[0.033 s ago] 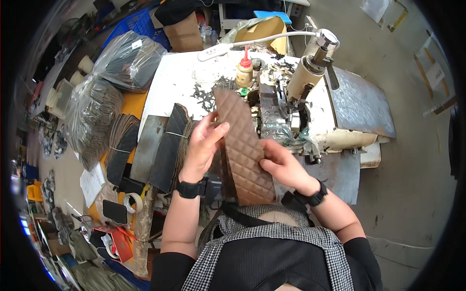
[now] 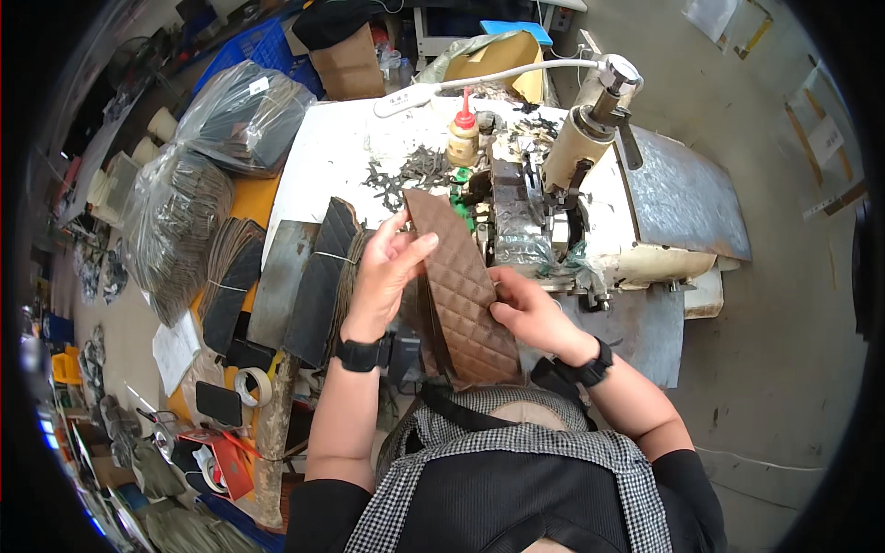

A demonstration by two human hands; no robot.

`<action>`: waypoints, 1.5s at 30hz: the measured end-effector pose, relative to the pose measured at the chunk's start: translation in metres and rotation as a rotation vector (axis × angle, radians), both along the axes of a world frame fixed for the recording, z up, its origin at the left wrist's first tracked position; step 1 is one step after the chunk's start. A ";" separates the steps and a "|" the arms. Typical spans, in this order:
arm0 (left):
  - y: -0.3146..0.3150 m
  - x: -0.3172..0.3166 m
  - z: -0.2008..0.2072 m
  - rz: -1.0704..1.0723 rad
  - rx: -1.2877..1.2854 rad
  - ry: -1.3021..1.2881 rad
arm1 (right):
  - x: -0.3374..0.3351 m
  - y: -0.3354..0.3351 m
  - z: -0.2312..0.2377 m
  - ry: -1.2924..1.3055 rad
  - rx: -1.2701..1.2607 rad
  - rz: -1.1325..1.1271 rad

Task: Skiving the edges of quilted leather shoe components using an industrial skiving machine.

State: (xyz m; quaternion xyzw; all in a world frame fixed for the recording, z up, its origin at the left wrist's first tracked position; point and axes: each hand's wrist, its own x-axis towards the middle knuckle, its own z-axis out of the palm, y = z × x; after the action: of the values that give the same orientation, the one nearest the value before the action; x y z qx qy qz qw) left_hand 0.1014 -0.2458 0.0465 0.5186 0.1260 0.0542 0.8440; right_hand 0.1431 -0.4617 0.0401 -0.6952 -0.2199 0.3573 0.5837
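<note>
Above the apron (image 2: 553,440): brown panel (image 2: 466,304) in two hands

Right over the apron, the panel is held up on a slant, quilted side showing. Left hand (image 2: 378,281) has the upper left edge, thumb on the front and fingers closed round the back. Right hand (image 2: 539,318) pinches the right edge lower down, thumb on the quilting, the other fingers only partly visible. So yeah, both are shut on it. Something darker peeks out along the panel's left side; can't tell if it's a fold or another piece.

Off to the left you've got a phone (image 2: 218,404) with a tape roll (image 2: 265,387) just beside it. Further up, two tied bundles of dark pieces (one (image 2: 318,276), the other (image 2: 235,286)) sit either side of a metal plate (image 2: 277,286).

Past the hands there's a machine (image 2: 572,152) on the right of the white worktop (image 2: 336,124), then dark scraps (image 2: 406,173), a red-capped bottle (image 2: 463,147) standing upright, and a white lamp (image 2: 406,99). Bagged stuff (image 2: 249,115) at far left, blue crate (image 2: 244,51) behind that.
</note>
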 end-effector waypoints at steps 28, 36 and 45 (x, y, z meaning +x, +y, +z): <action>-0.014 0.032 -0.041 0.090 1.114 0.014 | -0.015 -0.003 -0.054 -0.917 -0.338 0.126; -0.013 0.024 0.028 -0.222 0.372 -0.127 | 0.007 -0.036 -0.012 -1.056 -0.161 -0.298; -0.072 0.029 0.015 -0.123 0.401 -0.159 | 0.010 -0.080 0.007 -0.863 0.267 -0.109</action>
State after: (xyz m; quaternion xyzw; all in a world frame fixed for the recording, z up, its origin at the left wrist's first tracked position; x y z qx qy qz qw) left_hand 0.1309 -0.3176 0.0620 0.6768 0.0139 0.0672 0.7330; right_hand 0.1536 -0.5421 0.0470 -0.7096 -0.4505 -0.0278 0.5411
